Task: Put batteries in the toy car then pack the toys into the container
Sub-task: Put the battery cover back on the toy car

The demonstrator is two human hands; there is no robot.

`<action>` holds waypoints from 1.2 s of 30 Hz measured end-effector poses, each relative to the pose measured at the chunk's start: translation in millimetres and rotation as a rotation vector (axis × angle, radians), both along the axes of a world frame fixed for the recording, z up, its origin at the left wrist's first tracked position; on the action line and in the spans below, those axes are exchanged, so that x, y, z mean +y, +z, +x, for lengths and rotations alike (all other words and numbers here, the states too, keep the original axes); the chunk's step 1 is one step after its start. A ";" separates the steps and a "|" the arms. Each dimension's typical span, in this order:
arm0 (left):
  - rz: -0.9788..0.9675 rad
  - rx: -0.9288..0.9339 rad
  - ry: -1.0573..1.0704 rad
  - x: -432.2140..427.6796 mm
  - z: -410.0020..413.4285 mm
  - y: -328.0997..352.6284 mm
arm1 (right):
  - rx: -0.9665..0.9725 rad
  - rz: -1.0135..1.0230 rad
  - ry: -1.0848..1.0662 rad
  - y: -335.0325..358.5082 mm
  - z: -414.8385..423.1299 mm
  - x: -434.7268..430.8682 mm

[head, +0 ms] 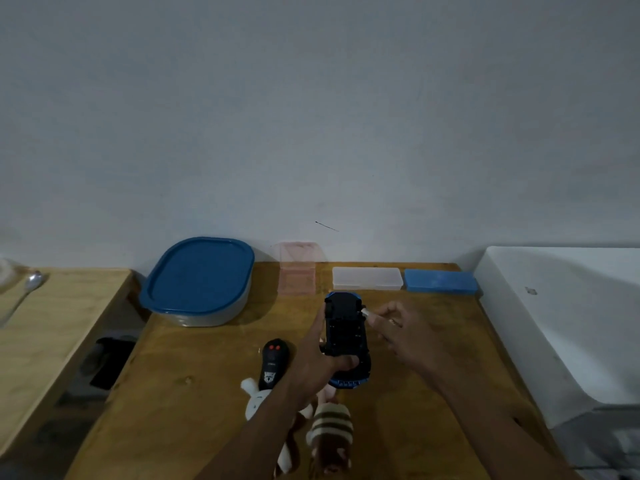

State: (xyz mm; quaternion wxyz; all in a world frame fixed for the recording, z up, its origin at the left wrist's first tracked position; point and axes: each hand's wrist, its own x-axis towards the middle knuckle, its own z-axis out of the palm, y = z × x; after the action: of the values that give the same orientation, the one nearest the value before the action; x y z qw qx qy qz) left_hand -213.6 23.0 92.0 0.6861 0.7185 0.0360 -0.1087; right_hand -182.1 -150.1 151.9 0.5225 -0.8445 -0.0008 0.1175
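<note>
My left hand (317, 355) grips the blue toy car (347, 337), held upside down above the wooden table (194, 393) with its black underside and battery bay facing me. My right hand (401, 332) pinches a small light battery (367, 312) at the car's right edge. The container (197, 282), clear with a blue lid on, stands at the back left. A black remote with red buttons (273, 362) lies left of the car. A white plush rabbit (256, 401) and a striped plush toy (330, 434) lie near the front, partly hidden under my left forearm.
Along the back wall sit an open pink clear case (298, 271), a shut clear case (367, 278) and a blue case (440, 280). A white appliance (568, 323) borders the table on the right. A second wooden surface with a spoon (27, 289) lies left, across a gap.
</note>
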 end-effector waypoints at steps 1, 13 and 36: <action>-0.011 0.004 -0.008 3.0 0.7 -1.5 | -0.016 -0.004 -0.034 -1.1 -0.3 4.3; -0.090 -0.035 -0.008 -20.7 21.5 -3.1 | -0.002 -0.090 -0.079 -1.1 14.8 -10.4; -0.004 -0.130 -0.016 -64.3 58.7 17.3 | -0.214 -0.218 -0.207 -14.0 67.9 -42.1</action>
State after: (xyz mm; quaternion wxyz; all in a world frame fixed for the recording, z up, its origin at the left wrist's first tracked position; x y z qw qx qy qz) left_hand -154.9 -41.3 109.3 0.6875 0.7229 -0.0146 -0.0671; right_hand -114.2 -192.2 137.9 0.4340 -0.8994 0.0432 -0.0282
